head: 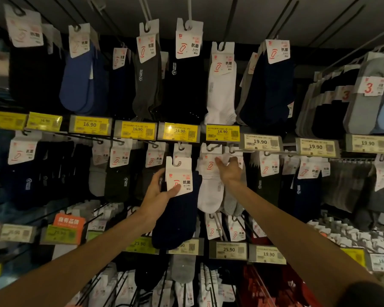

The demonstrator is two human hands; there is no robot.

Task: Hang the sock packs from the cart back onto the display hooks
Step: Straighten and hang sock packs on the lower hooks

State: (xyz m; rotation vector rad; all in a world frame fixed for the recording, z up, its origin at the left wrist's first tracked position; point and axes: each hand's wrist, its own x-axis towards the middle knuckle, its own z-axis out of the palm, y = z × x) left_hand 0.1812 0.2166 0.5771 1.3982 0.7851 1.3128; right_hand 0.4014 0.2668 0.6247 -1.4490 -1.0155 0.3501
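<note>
My left hand grips a dark navy sock pack by its white header card, thumb across the card's front. The card's hook slot sits just below another white card that hangs on a display hook in the middle row. To the right, my right hand reaches into a hanging white sock pack, fingers spread against its card and the packs behind it. No cart is in view.
Rows of sock packs hang on black and white hooks across the whole wall. Yellow price tags and grey price tags line the rails between rows. Long hook rods jut toward me at the lower left and lower right.
</note>
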